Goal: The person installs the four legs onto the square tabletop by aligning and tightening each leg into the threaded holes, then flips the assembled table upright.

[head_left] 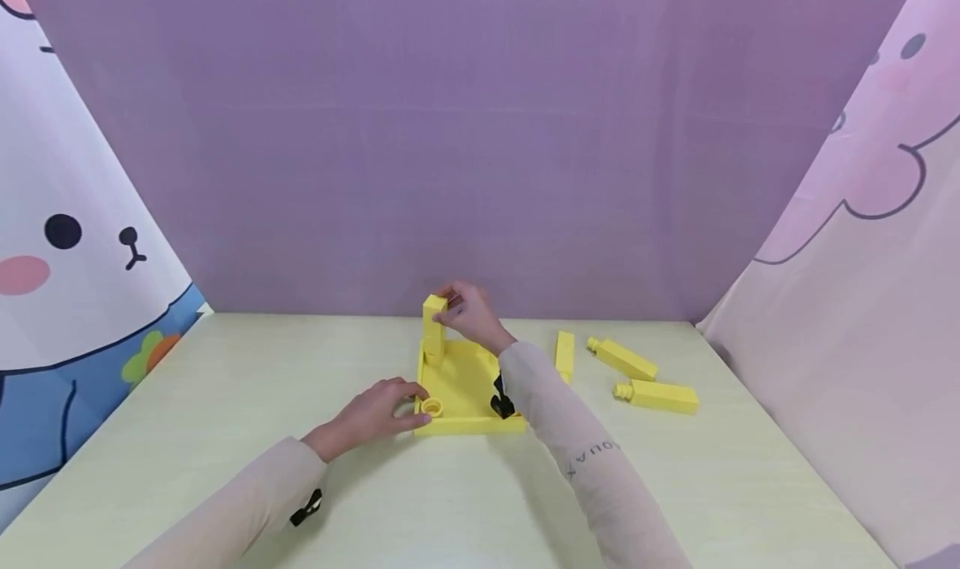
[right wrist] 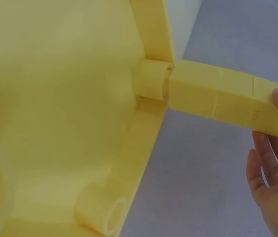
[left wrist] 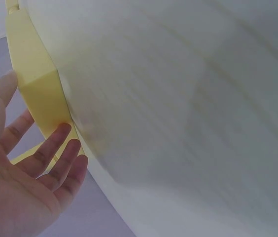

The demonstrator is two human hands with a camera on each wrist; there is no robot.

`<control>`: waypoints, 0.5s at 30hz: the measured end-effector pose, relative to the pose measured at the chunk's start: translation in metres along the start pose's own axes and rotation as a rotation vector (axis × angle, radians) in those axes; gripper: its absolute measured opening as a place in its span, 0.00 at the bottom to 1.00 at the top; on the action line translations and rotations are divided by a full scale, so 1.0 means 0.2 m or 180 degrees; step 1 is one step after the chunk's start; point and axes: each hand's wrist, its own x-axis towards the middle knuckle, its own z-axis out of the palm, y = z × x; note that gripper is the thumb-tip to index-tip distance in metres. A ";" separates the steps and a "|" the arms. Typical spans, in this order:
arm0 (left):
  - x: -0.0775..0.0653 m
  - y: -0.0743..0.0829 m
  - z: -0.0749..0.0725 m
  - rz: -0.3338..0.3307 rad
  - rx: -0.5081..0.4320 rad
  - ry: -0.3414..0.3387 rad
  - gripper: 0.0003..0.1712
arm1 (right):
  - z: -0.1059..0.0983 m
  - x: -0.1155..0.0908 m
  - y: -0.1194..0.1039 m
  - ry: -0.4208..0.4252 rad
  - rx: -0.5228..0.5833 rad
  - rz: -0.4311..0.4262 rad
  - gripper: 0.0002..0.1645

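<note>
A shallow yellow tray (head_left: pixel 461 426) with low walls and round corner sockets lies on the table. In its far left corner a square yellow leg (head_left: pixel 433 329) stands upright, its lower end at the socket (right wrist: pixel 151 80). My right hand (head_left: pixel 471 315) pinches this leg near the top, thumb on one face and fingers on another. My left hand (head_left: pixel 375 413) is at the near left corner, beside a ring-shaped socket (head_left: pixel 432 407). The thumb and fingertips of that hand touch the tray's outer walls, the fingers nearly straight. My right forearm hides the tray's right side.
Right of the tray, three loose yellow legs lie on the table: one partly behind my sleeve (head_left: pixel 565 354), one slanted leg (head_left: pixel 624 359) and one nearer leg (head_left: pixel 658 396), the last two with threaded ends. A purple cloth (head_left: pixel 465 136) hangs behind the table.
</note>
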 end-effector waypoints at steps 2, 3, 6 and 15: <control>0.00 0.00 0.00 0.0012 0.0010 0.0008 0.19 | 0.01 0.00 0.00 0.0079 -0.0043 0.0047 0.20; 0.00 0.00 0.00 0.0008 0.0024 0.0012 0.19 | 0.01 0.00 0.00 0.0111 -0.0055 0.0070 0.21; 0.00 0.00 0.00 -0.0008 0.0047 0.0030 0.19 | 0.01 -0.01 0.00 0.0168 -0.0046 0.0118 0.21; 0.00 0.01 0.00 -0.0008 0.0020 0.0010 0.18 | -0.01 0.00 0.01 -0.0011 -0.0045 -0.0006 0.22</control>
